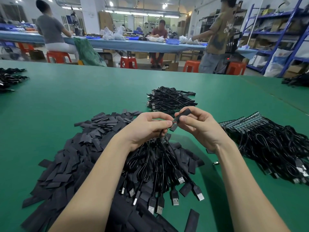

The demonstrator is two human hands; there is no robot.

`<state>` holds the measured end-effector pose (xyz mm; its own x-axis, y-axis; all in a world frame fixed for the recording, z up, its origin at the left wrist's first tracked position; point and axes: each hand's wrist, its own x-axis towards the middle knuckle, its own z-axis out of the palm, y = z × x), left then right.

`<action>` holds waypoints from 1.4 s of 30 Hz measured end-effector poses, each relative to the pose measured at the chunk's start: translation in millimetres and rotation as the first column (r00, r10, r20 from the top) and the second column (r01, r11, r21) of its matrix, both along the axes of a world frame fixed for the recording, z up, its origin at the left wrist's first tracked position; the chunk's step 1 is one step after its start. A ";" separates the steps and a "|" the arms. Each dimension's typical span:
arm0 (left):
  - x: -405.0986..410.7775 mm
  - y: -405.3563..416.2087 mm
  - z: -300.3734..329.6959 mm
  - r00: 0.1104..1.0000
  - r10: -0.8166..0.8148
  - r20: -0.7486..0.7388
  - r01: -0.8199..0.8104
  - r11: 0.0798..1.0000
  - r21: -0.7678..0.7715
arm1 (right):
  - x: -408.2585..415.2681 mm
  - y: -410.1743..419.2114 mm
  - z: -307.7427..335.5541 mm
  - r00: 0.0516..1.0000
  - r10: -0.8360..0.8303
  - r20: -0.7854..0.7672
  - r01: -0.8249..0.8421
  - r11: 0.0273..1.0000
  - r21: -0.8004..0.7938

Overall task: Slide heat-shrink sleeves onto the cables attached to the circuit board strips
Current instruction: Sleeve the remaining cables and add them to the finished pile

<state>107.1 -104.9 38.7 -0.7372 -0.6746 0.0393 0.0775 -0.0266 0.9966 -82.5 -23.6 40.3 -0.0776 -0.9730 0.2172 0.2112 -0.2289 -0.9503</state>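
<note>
Plugs below the wrists: about ten USB ends [175, 198] showed, cables [155, 158] hanging in a bunch from the left hand.
Left hand [147, 129]: fingers pinched on a cable's red-wired end, the bunch gripped beneath.
Right hand [199, 128]: thumb and forefinger pinched one sleeve [182, 114], its mouth touching that end.
Tip: I'd squeeze the flat sleeve open, line it up, then push.
Left of the hands: loose sleeves [80, 148], too many to count.
Right of them: board strips [240, 123], one pile.
Beyond: one cable heap [170, 99].
</note>
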 end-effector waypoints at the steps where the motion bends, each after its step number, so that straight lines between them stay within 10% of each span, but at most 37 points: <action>1: -0.6 0.2 0.0 1.000 0.005 -0.009 -0.005 1.000 0.006 | 0.7 -0.6 0.3 1.000 -0.008 0.006 0.008 1.000 0.002; 16: -1.1 1.2 -0.6 0.995 0.069 -0.067 -0.066 0.997 0.045 | 10.7 -6.2 -0.5 0.999 -0.007 0.031 0.004 0.997 0.074; 26: -10.2 3.8 -2.8 0.957 0.289 0.033 -0.255 0.888 -0.381 | 4.9 -11.1 -6.7 0.965 -0.193 0.179 0.169 0.975 0.142; 42: -12.3 3.2 -7.5 0.948 0.312 -0.068 -0.310 0.846 -0.435 | 6.8 -14.7 -8.1 0.970 -0.133 0.201 0.102 0.982 0.159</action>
<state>94.8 -101.8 31.2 -0.4925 -0.7835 0.3788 0.0038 0.4333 0.9012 -75.7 -38.2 32.2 -0.2218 -0.9743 0.0400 0.3894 -0.1261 -0.9124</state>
